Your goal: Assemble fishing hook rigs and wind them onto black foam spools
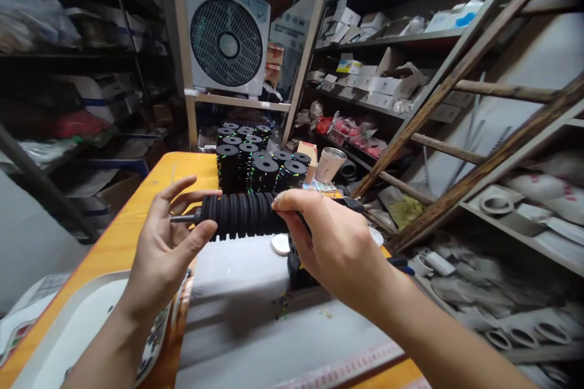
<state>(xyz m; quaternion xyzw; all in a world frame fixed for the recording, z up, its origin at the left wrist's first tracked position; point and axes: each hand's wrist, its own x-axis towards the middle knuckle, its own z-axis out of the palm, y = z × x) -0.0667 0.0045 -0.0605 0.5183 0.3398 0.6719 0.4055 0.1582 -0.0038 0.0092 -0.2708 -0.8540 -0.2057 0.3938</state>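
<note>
A black ribbed cylinder point(244, 216) lies level across a thin metal rod point(182, 218), above the table. The fingers and thumb of my left hand point(166, 234) curl round its left end, where the rod sticks out. My right hand point(331, 234) is closed at the cylinder's right part, thumb and forefinger pressed against the ribs; anything small between those fingertips is hidden. Under my right hand stands a dark holder point(298, 267), partly covered by it. Tiny coloured bits point(283, 304) lie on the white work surface point(228, 328) below.
Several upright black cylinders point(265, 176) with coloured specks stand at the back of the yellow table point(177, 164), beside a can point(331, 165). A white tray point(68, 328) is at left. A box fan point(228, 42) faces me; a wooden ladder point(433, 109) leans at right before loaded shelves.
</note>
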